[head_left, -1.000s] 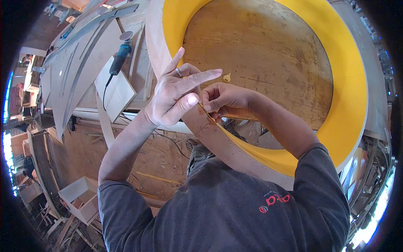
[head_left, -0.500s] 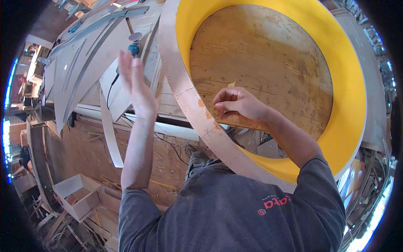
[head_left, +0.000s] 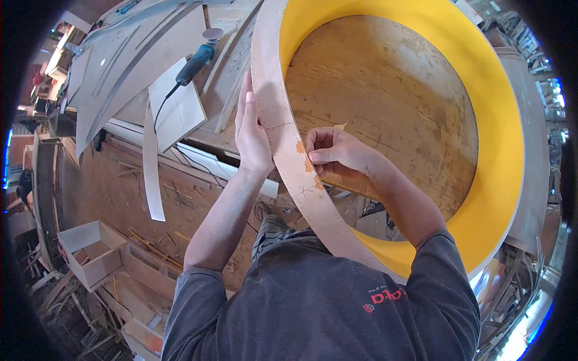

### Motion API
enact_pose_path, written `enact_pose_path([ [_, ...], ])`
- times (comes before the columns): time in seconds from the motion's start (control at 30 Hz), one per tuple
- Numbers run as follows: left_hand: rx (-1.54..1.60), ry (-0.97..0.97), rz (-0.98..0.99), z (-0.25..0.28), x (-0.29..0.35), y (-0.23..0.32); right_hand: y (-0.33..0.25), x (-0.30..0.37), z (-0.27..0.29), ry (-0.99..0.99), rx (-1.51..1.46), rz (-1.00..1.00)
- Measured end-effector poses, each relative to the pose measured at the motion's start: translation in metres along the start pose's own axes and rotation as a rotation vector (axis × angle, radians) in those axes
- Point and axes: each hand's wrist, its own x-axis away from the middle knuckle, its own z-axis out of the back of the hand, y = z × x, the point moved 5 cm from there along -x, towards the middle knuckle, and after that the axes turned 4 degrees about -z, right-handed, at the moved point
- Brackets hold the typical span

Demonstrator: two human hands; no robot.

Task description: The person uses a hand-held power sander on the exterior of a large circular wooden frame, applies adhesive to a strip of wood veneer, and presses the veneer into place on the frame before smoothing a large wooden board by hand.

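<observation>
A large round wooden ring [head_left: 279, 102] stands before me, its outer band pale and dotted with rows of small fasteners. Its inner wall [head_left: 498, 129] is bright yellow. Orange-brown patches [head_left: 307, 161] mark the band near the edge. My left hand [head_left: 253, 135] lies flat along the band's outer side, fingers stretched and pointing away from me. Across the band, my right hand [head_left: 337, 150] is curled with thumb and fingers pinched at the inner edge beside the patches. A small yellow tip [head_left: 342, 126] shows just behind its knuckles; what the fingers grip is hidden.
A blue-green power tool with a round disc [head_left: 195, 63] rests at the far left beside a white board [head_left: 180, 108], its black cord trailing down. Curved sheets [head_left: 129, 66] cover the bench. An open wooden box [head_left: 99, 259] stands at lower left amid offcuts.
My left hand has come down from the air to the right and now rests against the ring's outer side. My right hand has come up against the inner edge. The view has shifted slightly.
</observation>
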Motion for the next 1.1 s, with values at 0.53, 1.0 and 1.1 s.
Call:
enact_pose_path([
  [0.53,-0.098,0.009,-0.036,0.008,-0.006,-0.004,-0.01,0.008,-0.008,0.066,0.077,-0.056],
  [1.0,0.629,-0.036,0.276,0.016,-0.011,-0.002,-0.06,0.009,0.314,1.257,1.695,-0.193],
  [1.1,0.425,-0.052,0.242,0.029,-0.012,-0.013,-0.072,-0.076,0.322,1.02,2.001,-0.158],
])
